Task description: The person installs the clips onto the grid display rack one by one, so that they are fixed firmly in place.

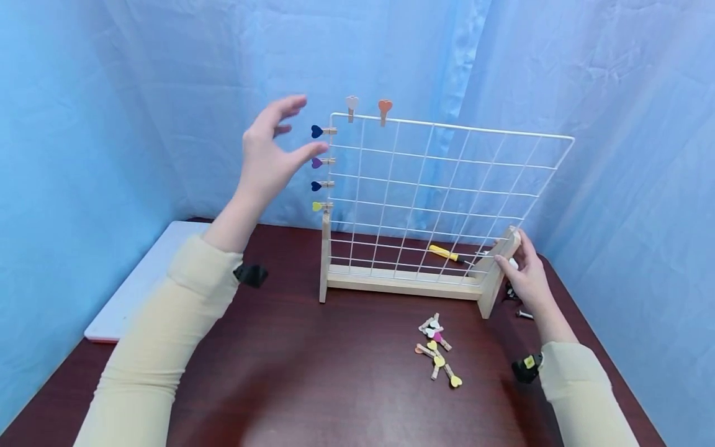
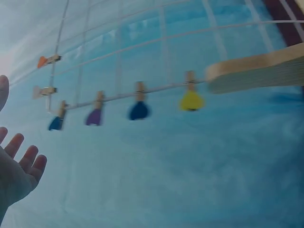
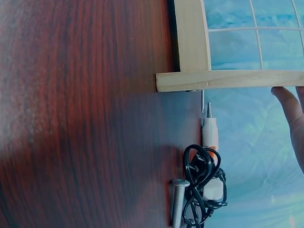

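A white wire grid [image 1: 458, 126] stands in a wooden stand [image 1: 402, 287]. My left hand [image 1: 268, 152] is raised beside the grid's upper left corner, fingers and thumb spread with nothing between them. Mini clothespins with hearts are clipped along the left edge: dark blue [image 1: 316, 131], purple [image 1: 316, 162], another dark blue [image 1: 316, 186] and yellow [image 1: 317, 206]. The thumb overlaps the space near the purple one. On the top wire sit a whitish clothespin [image 1: 351, 103] and an orange clothespin [image 1: 385, 107]. My right hand [image 1: 527, 276] grips the stand's right wooden side piece [image 1: 491, 288].
Several loose heart clothespins [image 1: 439, 360] lie in front of the stand. Behind the grid is a yellow-handled screwdriver [image 1: 443, 251]. Past the right side piece lie a bolt [image 3: 178, 202], a black cable [image 3: 194, 183] and a white metal-tipped tool [image 3: 210, 133]. A white board [image 1: 151, 273] lies left.
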Motion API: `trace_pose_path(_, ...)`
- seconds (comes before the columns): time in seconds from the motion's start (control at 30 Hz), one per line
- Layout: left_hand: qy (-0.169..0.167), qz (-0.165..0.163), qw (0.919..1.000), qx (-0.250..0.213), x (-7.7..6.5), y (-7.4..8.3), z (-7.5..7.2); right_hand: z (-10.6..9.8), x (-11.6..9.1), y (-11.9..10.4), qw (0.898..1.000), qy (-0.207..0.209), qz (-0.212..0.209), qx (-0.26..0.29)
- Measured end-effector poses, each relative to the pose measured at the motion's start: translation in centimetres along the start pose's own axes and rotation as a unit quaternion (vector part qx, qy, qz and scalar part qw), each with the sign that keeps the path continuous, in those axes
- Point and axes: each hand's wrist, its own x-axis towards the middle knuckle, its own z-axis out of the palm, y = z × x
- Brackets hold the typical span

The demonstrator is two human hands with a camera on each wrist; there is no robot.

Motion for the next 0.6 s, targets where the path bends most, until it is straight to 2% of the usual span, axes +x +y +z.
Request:
trace_pose_path(0.17,-0.012,-0.045,0.9989,0.010,-4.2,-4.8,0.5,0.3,0.2,0.3,1.000,0.002,-0.003,0.011)
trace_pose_path(0.33,-0.053,-0.106,0.9929,0.007,-8.6,-9.0,2.3,0.5,0.3,0.5,1.000,-0.002,-0.009,0.022)
trace_pose_path(0.47,-0.115,-0.157,0.9807,-0.007,-11.1,-11.1,4.3,0.5,0.4,0.6,1.000,-0.002,-0.011,0.021)
trace_pose_path(0.6,-0.180,-0.187,0.9649,-0.039,-12.9,-12.8,5.9,0.4,0.5,0.7,1.000,-0.001,-0.011,0.021)
